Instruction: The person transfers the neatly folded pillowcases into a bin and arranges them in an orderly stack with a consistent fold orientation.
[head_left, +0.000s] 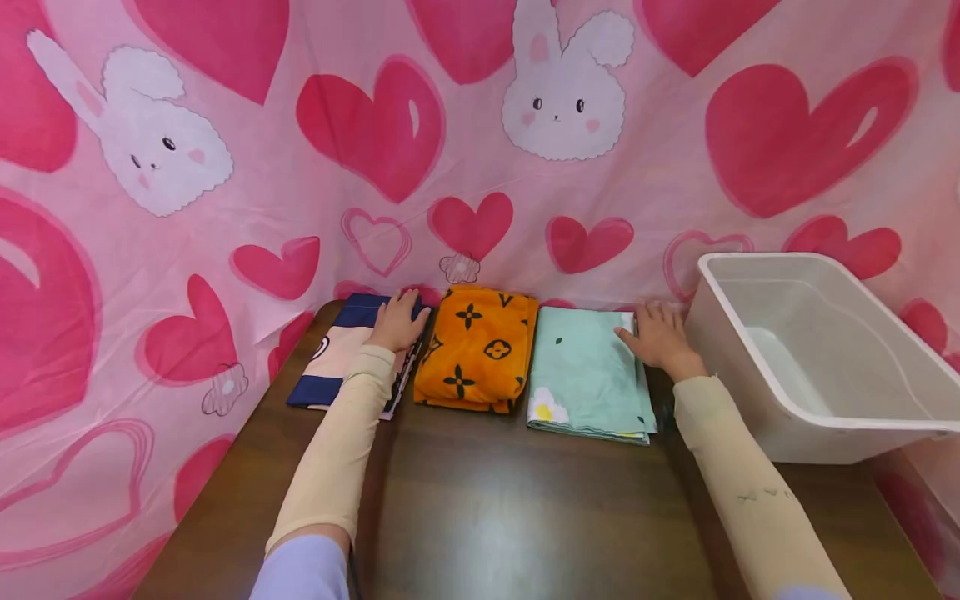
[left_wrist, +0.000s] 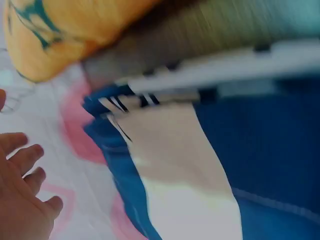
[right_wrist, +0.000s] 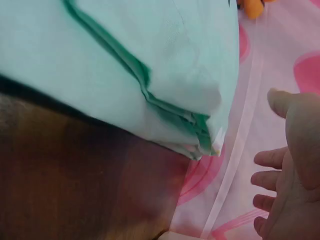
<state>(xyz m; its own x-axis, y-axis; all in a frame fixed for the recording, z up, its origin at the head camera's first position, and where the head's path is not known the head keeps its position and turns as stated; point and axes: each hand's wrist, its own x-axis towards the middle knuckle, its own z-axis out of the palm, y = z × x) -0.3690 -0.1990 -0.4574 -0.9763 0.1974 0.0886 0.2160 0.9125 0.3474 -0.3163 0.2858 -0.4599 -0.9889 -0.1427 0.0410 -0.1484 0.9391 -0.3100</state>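
Three folded cloths lie in a row along the back of the table. The left one [head_left: 341,343] is navy and pale pink, and my left hand [head_left: 399,322] is over its far right part. In the left wrist view that hand's fingers [left_wrist: 26,159] are spread, with nothing between them. The middle cloth [head_left: 480,350] is orange with black flower motifs and looks plush. On the right lies a mint green cloth [head_left: 588,362] with a daisy print. My right hand [head_left: 663,337] is beside its far right corner, fingers extended and holding nothing in the right wrist view.
A large off-white plastic bin [head_left: 780,408] stands at the right of the dark brown table [head_left: 525,508], close to my right hand. Behind the table hangs a pink curtain [head_left: 465,175] printed with hearts and rabbits, which also covers the left side.
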